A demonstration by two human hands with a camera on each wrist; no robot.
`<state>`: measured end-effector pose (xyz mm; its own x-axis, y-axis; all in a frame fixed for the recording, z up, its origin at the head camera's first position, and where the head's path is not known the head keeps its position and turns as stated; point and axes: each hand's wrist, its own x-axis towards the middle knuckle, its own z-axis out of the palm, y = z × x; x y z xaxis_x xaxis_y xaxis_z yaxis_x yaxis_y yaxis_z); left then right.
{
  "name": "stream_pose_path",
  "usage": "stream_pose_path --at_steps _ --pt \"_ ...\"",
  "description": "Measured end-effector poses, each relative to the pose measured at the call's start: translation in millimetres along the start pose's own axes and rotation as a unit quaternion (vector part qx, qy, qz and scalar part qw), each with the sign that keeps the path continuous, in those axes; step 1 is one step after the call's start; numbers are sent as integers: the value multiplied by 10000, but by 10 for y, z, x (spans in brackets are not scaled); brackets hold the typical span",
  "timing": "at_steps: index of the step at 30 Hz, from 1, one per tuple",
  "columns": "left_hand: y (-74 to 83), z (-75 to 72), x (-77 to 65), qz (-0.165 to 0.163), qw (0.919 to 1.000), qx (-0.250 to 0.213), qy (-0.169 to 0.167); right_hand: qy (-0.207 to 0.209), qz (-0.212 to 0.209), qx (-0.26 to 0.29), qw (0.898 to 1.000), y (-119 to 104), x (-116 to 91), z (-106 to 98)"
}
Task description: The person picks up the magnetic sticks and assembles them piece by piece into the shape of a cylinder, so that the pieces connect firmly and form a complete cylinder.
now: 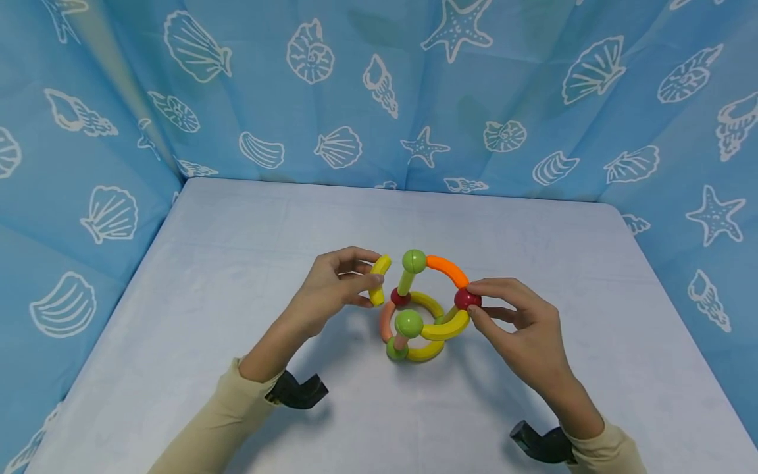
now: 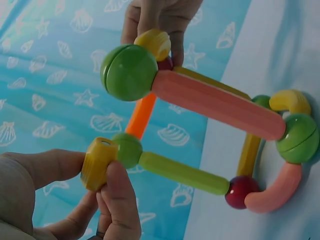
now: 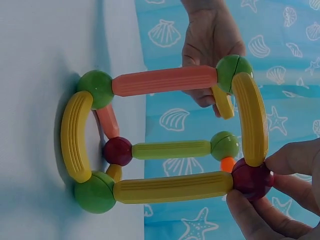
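Observation:
A frame of coloured rods and balls (image 1: 445,328) stands on the table, its lower ring on the cloth and three uprights rising from it. My right hand (image 1: 527,329) pinches the dark red ball (image 3: 253,179) at its upper right, where an orange curved rod (image 1: 448,270) and a yellow curved rod (image 3: 251,119) meet. Between thumb and fingers my left hand (image 1: 334,289) holds a loose yellow curved rod (image 2: 98,164). That rod is just left of the two upper green balls (image 1: 414,261), which have no rod between them.
A white cloth covers the table (image 1: 249,230). Behind it and at both sides hangs a blue curtain (image 1: 367,85) with white shell and starfish prints. Black wrist camera mounts (image 1: 297,391) sit at both sleeves.

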<state>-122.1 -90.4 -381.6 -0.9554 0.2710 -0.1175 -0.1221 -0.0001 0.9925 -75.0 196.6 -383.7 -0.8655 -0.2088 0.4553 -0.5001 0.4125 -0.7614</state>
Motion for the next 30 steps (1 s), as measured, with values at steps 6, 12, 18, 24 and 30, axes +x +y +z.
stream_pose_path --at_steps 6,12,18,24,30 --pt "-8 50 -24 -7 9999 -106 -18 3 -11 -22 10000 -4 -1 -1" --pt "-31 110 -33 -22 9993 -367 57 12 -29 -87 10000 -9 -1 0" --pt "-57 162 -34 -132 9986 -501 137 -9 -37 -54 10000 -5 5 2" --pt "-64 201 -26 -249 9986 -446 129 -11 -40 -35 10000 0 8 0" --pt "-59 203 -19 -294 9989 -354 60 -4 -23 -17 10000 6 4 -2"
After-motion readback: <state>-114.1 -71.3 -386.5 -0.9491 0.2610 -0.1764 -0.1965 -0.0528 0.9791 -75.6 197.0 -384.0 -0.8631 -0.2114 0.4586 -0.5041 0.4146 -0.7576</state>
